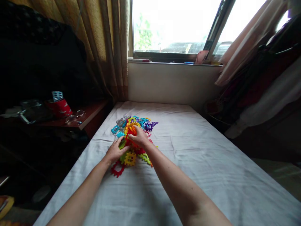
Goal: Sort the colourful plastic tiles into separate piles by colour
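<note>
A heap of colourful plastic gear-shaped building pieces lies on the bed. My right hand (pixel 140 137) reaches into the top of the heap, its fingers closed around an orange gear piece (pixel 132 129). At the near left side of the heap, my left hand (pixel 115 152) has its thumb and fingers apart, touching green pieces (pixel 122 143). Just in front of it lie a yellow square gear piece (pixel 130 159) and a red ring-shaped gear piece (pixel 118 169). Blue gear pieces (pixel 115 129) and purple gear pieces (pixel 148 126) lie at the far side. My hands partly cover the middle of the heap.
A pale sheet covers the bed (pixel 188 163). On the left, a wooden table (pixel 91 114) holds a red patterned container (pixel 60 108), a glass jar (pixel 31 111) and eyeglasses (pixel 75 116). A curtain (pixel 115 47) and window stand beyond; clothes (pixel 265 72) hang at right.
</note>
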{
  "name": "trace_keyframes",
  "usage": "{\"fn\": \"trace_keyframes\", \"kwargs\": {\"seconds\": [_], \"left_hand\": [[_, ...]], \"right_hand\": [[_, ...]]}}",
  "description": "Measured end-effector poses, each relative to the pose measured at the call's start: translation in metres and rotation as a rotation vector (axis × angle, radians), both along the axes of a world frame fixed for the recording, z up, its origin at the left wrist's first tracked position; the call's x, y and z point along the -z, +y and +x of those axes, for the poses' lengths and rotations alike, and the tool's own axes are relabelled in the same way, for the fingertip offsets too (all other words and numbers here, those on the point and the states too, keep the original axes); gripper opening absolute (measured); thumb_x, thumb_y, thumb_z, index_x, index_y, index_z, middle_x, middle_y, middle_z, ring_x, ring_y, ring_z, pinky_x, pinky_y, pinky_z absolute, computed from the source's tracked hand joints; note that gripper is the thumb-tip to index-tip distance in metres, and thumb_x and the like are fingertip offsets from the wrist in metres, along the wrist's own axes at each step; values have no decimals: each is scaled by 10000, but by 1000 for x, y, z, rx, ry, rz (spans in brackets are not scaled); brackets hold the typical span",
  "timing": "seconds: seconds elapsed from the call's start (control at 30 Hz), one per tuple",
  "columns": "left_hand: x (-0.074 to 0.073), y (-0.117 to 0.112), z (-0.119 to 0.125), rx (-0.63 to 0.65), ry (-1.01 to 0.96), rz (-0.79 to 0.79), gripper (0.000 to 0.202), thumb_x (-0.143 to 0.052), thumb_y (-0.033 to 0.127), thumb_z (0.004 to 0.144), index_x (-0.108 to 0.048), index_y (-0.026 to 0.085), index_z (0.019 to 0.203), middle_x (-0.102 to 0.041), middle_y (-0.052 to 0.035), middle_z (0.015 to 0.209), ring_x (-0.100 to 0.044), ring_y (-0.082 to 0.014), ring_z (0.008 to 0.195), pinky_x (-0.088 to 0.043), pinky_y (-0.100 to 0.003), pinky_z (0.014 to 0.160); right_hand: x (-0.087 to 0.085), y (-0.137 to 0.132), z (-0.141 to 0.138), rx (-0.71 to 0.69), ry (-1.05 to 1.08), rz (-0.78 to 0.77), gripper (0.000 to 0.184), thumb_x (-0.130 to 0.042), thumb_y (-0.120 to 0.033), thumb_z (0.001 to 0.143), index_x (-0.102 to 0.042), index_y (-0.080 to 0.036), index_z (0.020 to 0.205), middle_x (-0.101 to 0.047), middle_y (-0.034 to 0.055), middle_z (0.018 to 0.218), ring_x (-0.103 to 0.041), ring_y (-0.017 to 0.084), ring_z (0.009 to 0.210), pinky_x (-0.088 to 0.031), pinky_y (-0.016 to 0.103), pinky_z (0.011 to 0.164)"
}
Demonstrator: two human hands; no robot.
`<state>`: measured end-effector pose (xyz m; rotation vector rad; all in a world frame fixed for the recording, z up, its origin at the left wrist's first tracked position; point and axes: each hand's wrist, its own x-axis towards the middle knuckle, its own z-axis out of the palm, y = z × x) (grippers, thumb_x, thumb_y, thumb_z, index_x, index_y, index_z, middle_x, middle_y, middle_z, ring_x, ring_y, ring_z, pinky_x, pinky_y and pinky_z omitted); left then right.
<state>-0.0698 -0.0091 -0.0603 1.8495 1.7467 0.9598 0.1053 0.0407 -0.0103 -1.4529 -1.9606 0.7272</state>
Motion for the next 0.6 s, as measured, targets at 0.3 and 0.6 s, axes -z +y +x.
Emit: {"fn": "trace_keyframes", "kwargs": {"seconds": [0.3, 0.6], "left_hand": [[-7, -59, -28, 47, -25, 7, 667, -543, 742, 745, -702, 214, 1121, -710, -96, 1161, -648, -294, 1128, -496, -424, 1025], [-2, -58, -30, -245, -16, 76, 606, -384, 741, 798, -697, 230, 887, -756, -64, 935, -694, -269, 942, -552, -334, 858]], "right_hand": [[9, -54, 71, -148, 78, 118, 548, -612, -361, 845, -562, -265, 1382, -620, 36, 1385, -558, 209, 1284, -420, 366, 1101], [59, -87, 215, 390, -594, 83, 469, -542, -366, 919, -598, -202, 1355, -514, 175, 1466, -451, 311, 1364, -330, 493, 1103]]}}
